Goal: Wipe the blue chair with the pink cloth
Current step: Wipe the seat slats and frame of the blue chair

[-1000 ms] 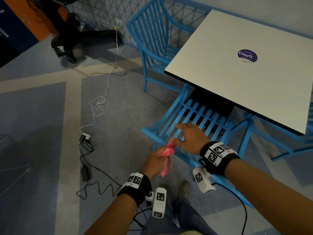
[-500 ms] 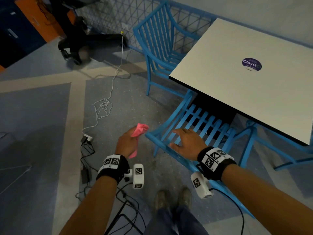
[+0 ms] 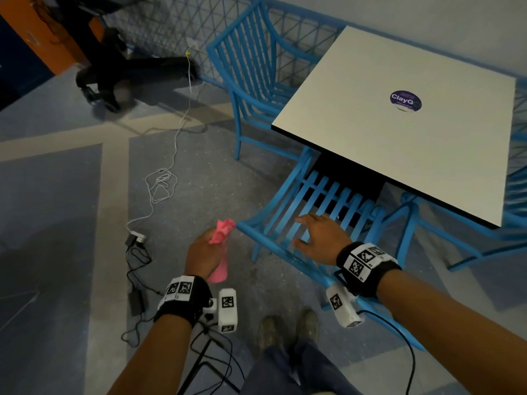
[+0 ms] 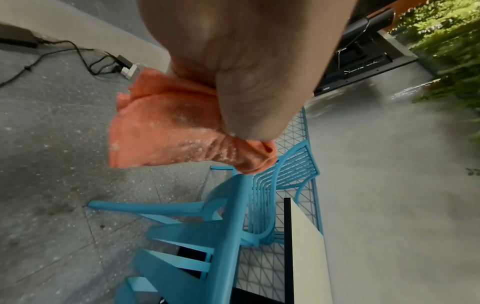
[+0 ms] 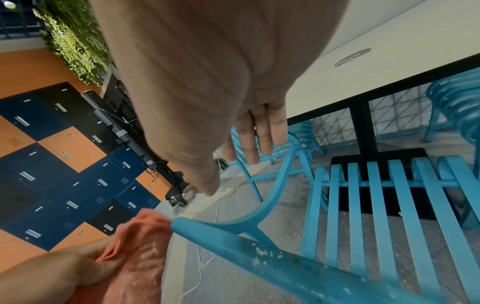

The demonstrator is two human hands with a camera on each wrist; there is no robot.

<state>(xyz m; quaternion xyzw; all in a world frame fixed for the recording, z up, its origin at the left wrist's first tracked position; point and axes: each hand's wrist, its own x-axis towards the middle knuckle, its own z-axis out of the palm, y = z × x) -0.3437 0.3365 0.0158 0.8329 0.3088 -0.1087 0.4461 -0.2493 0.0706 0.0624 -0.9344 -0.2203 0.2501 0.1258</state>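
Hands: cloth gripped (right splayed)

looks like a shared office or campus break area: a wall of orange and navy lockers, a green plant wall, a white table with a round logo sticker, matching blue chairs around it, charger cables sprawled over the patterned floor

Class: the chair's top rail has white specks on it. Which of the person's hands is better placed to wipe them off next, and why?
Left. The left hand grips the pink cloth right at the end of the rail. The right hand is open over the slats, holding nothing.
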